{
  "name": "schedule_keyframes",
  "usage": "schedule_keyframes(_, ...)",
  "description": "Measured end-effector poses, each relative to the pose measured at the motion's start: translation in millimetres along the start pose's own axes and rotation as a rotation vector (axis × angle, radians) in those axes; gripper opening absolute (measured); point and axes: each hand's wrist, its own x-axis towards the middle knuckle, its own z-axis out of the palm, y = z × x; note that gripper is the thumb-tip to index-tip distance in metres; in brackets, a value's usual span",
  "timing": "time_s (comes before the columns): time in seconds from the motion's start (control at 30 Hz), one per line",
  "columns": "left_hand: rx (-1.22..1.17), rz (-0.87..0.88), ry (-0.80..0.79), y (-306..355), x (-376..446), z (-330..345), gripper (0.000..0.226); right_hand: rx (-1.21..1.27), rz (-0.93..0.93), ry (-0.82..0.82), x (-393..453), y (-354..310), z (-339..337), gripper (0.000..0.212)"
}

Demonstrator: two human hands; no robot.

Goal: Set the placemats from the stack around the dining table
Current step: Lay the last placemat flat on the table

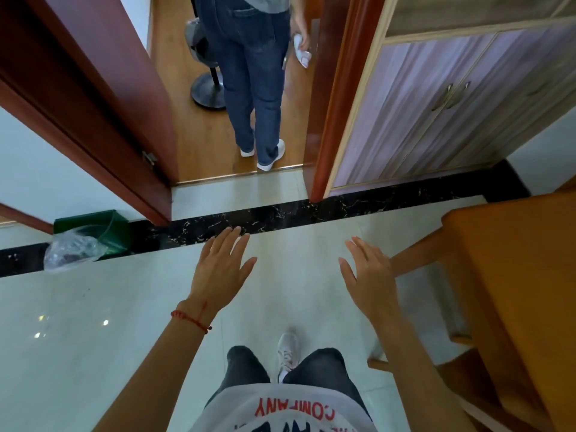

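Note:
My left hand (223,266) and my right hand (369,275) are stretched out in front of me over the pale tiled floor, palms down, fingers straight and spread, holding nothing. A corner of the orange wooden dining table (517,263) fills the right edge of the view, just right of my right hand. No placemat or stack of placemats is in view.
A person in blue jeans (254,85) stands in the open doorway ahead, holding something white. A purple cabinet (436,113) stands at the right, a green dustpan (99,226) with a plastic bag (73,249) at the left wall. A wooden chair (442,307) sits by the table.

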Motion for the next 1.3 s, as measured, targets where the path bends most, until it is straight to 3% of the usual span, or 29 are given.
schedule_keyframes(0.4,0.011,0.214,-0.075,1,152,-1,0.067,-0.074,0.167,0.008,95,28,13,0.069)
schedule_keyframes(0.5,-0.007,0.303,-0.095,5,201,-3,0.061,-0.111,0.254,0.032,118,35,14,0.068)
schedule_keyframes(0.77,-0.011,0.550,-0.055,27,313,-13,0.052,-0.136,0.495,0.086,165,55,15,0.045)
schedule_keyframes(1.07,-0.009,0.803,-0.122,96,391,-1,0.051,-0.168,0.751,0.126,176,87,-1,0.046)
schedule_keyframes(1.3,0.038,0.974,-0.216,180,447,23,0.057,-0.194,0.917,0.126,174,148,-19,0.047)
